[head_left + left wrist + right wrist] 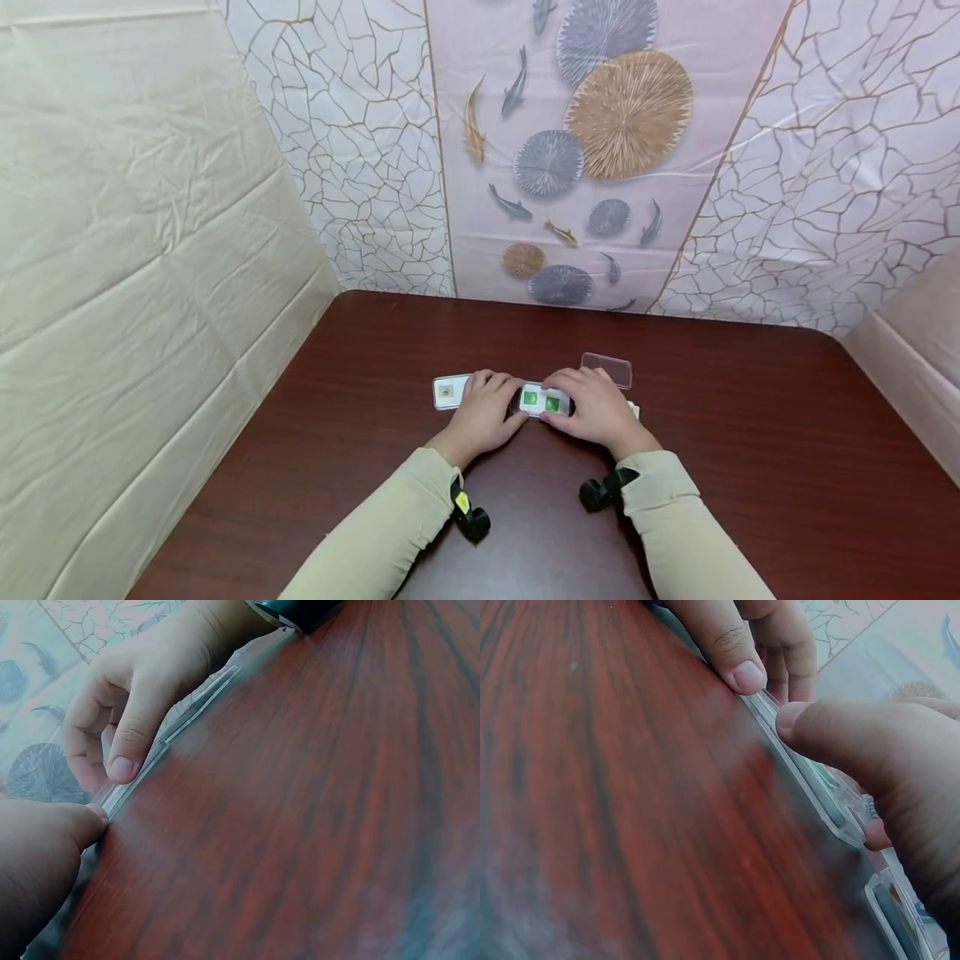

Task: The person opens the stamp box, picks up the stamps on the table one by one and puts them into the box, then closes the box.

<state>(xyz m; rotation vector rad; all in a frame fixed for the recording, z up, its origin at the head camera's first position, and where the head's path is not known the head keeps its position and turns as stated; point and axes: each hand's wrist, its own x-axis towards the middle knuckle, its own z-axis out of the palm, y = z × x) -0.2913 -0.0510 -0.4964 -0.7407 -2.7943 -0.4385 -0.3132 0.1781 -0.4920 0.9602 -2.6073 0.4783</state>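
A small clear plastic case (542,401) with a white insert and two green squares lies low over the table between the two hands. My left hand (483,417) grips its left end, thumb at the near edge and fingers at the far side. On the right part, my right hand (596,406) pinches the case between its thumb on the near edge and fingers on the far edge. The right wrist view shows the case's clear rim (817,796) edge-on, close to the tabletop, with both thumbs along it.
Left of my left hand lies another clear case (446,392) with a white insert and a small square piece. A flat clear lid (618,370) rests beyond my right hand, which partly covers a further case (889,911). Brown wooden table (360,467); patterned cloth (375,167) hangs behind.
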